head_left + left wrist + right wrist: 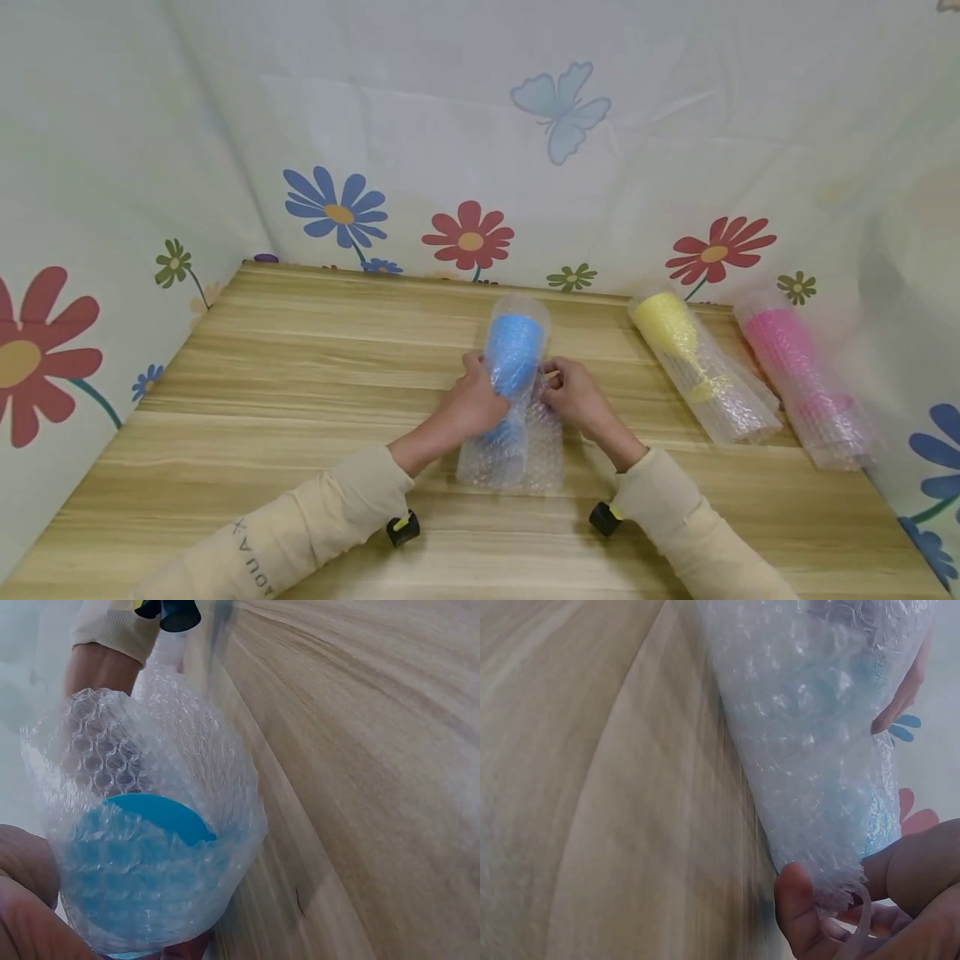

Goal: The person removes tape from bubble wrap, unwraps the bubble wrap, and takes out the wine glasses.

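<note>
Blue shows through clear bubble wrap at the middle of the counter: a blue cup lies on its side there between the two hands, its wide end toward the wall. Beyond that end the wrap extends as a loose sleeve. The left hand grips the wrapped cup from the side, fingers curled around it. The right hand pinches the edge of the wrap between thumb and fingers — a pale strip loops beside them in the right wrist view.

To the right, well apart from the hands, lie a yellow cup and a pink cup, each rolled in bubble wrap — side by side, slanting, wide ends near the wall. Printed flowers and a pale blue butterfly decorate the wall.
</note>
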A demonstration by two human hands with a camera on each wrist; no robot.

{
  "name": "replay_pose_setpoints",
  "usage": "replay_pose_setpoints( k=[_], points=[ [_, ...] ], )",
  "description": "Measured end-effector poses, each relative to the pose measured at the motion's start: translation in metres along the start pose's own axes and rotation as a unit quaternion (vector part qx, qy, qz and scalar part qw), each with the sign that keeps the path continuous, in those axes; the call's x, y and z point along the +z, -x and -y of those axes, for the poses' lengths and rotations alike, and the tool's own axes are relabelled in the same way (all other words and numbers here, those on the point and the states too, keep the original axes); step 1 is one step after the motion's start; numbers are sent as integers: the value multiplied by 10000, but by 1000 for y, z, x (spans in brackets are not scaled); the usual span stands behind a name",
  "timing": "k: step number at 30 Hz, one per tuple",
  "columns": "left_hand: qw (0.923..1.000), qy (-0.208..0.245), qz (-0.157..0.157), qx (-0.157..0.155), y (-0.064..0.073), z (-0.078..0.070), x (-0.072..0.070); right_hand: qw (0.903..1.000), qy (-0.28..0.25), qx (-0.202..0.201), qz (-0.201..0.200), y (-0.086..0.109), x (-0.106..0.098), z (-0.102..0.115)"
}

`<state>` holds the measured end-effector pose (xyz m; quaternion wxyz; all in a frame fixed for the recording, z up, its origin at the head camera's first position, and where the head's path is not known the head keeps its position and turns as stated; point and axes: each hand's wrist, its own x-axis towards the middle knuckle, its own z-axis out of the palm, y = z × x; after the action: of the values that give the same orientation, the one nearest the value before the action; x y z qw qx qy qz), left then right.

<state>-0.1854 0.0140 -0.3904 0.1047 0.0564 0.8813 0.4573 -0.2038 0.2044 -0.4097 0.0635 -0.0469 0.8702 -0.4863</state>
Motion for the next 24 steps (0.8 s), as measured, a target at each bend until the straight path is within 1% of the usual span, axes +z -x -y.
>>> replay_pose_setpoints(
  k=[2,4,8,11,15,19,24],
  points=[
    [9999,99,61,68,0,1,-1,9999,95,-8,45,0,-1,0],
    [9998,69,133,114,0,0,-2,9997,215,-60,121,1,-1,1],
    [9996,-67,273,-9,0,-2,-4,9985,428,-175,288,2,-3,4],
    [9996,-194,176,-87,-1,-4,-5,9965,678,-332,367,3,-5,6],
    [9992,-360,-48,-165,-4,-6,-7,9911,1053,-641,498,4,-6,7],
    [9980,-546,-199,-253,-6,-8,-10,9883,1111,-795,679,4,-7,6],
    [9976,-558,-346,-239,-10,-4,-12,9869,1113,-869,785,4,-9,7]
  ],
)
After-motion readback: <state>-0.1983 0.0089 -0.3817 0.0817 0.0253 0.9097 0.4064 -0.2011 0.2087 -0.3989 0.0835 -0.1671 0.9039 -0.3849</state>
